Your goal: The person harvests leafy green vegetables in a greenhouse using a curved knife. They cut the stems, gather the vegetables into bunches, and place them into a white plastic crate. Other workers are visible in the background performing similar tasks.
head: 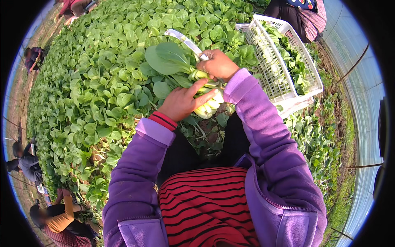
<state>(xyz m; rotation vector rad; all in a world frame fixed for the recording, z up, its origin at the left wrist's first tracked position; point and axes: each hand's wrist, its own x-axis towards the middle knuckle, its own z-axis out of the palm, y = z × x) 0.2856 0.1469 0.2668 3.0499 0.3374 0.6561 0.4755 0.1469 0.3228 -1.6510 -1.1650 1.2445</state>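
A bunch of bok choy is before me, its pale stem bases pointing toward my lap and its broad green leaves spreading up and left. My left hand lies across the stalks, with two fingers stretched over them and the thumb side hidden. In my right hand is a sickle with a curved metal blade, pointing up-left above the leaves. The fingers of that hand also touch the upper stalks. Most of the sickle's handle is hidden in the fist.
Dense bok choy plants cover the ground ahead and left. At the right stands a white plastic crate with harvested bok choy. Several people crouch along the left edge; another person is behind the crate. Plastic greenhouse sheeting curves along the right.
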